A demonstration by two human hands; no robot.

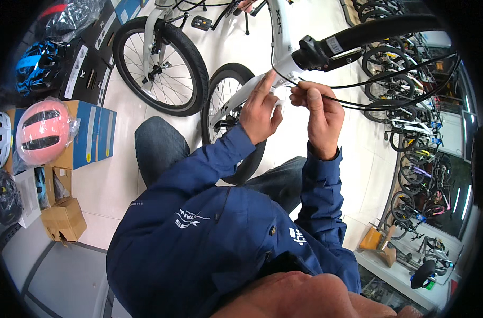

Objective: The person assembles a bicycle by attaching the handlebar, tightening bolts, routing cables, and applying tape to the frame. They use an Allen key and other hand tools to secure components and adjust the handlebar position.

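Note:
A white bicycle (280, 32) stands in front of me, with its black stem (310, 54) and handlebar (379, 29) at upper right. Thin black cables (366, 105) loop out from the front of its frame to the right. My right hand (324, 114) pinches one cable between thumb and fingers beside the head tube. Against the white tube just to the left rests my left hand (260, 112), index and middle fingers stretched along it, thumb apart. The bicycle's wheel (247, 168) sits below my left hand, partly covered by my sleeve.
Another white bicycle's wheel (161, 66) stands close on the left. Boxes (95, 135) with a pink helmet (44, 131) and a blue helmet (38, 66) line the left side. Several bicycles (411, 127) stand in a row along the right. A cardboard box (64, 220) lies at lower left.

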